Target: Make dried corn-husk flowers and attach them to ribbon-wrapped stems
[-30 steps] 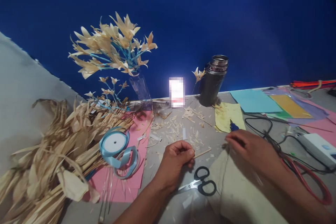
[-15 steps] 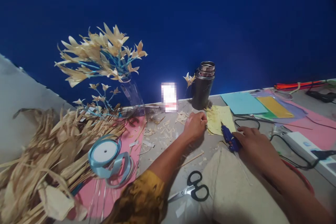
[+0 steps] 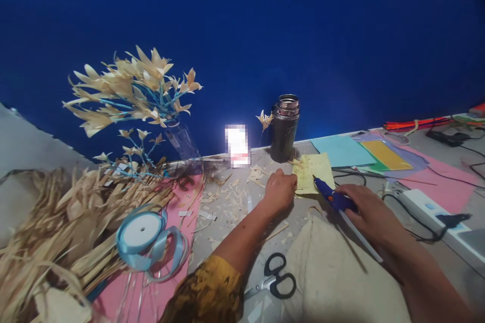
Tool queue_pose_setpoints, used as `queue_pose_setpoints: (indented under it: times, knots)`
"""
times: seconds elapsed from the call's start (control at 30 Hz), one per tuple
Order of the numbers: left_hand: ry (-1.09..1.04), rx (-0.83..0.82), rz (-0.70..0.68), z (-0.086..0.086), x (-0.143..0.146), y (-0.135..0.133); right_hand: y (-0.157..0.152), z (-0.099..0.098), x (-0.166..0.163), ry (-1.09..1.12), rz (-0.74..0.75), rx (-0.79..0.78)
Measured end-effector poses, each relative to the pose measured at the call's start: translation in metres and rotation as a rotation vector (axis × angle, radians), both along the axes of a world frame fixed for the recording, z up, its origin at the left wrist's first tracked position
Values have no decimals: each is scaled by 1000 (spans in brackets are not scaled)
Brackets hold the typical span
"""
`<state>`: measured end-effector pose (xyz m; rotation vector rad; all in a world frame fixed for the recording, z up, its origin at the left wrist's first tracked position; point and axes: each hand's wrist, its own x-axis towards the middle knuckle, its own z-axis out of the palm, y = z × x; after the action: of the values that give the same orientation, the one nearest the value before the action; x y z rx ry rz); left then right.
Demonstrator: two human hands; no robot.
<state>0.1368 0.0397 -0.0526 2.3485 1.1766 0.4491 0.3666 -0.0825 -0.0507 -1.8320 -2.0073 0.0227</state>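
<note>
Wall of deep blue fills the space beyond both hands and meets the far edge of a grey table littered with pale shavings. Dried husks lie heaped well to the left of the left hand, partly over a pink sheet. A beige cloth is spread nearer than the two hands, between the forearms. Husk flowers on blue stems rise from a clear vase, far left of and beyond the left hand. A yellow sheet lies just beyond the hands. The left hand rests at its left edge with fingers curled shut; whether they pinch anything cannot be told. A dark flask stands beyond that hand. The right hand is wrapped around the grip of a blue glue gun. The gun's long axis runs diagonally. Its nozzle points away and to the left, at the yellow sheet's near edge, and a pale glue stick trails from the rear back beside the wrist. Black-handled scissors lie nearer than the left hand, beside its forearm.
</note>
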Motion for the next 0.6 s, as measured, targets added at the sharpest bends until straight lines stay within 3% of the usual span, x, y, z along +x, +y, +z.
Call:
queue_pose_setpoints:
  times: [0.23,0.33,0.47,0.6]
  knots:
    - [-262,-103,95,-1,0,-3,-8,27,4,386,-403,-38]
    - [-455,-196,191,2,2,-2,-12,32,-6,588,-357,-133]
    - [-645,-447,271,4,8,-1,-12,22,-13,758,-341,-212]
    - [-756,-681,283,3,12,-4,-10,8,-14,753,-303,-248]
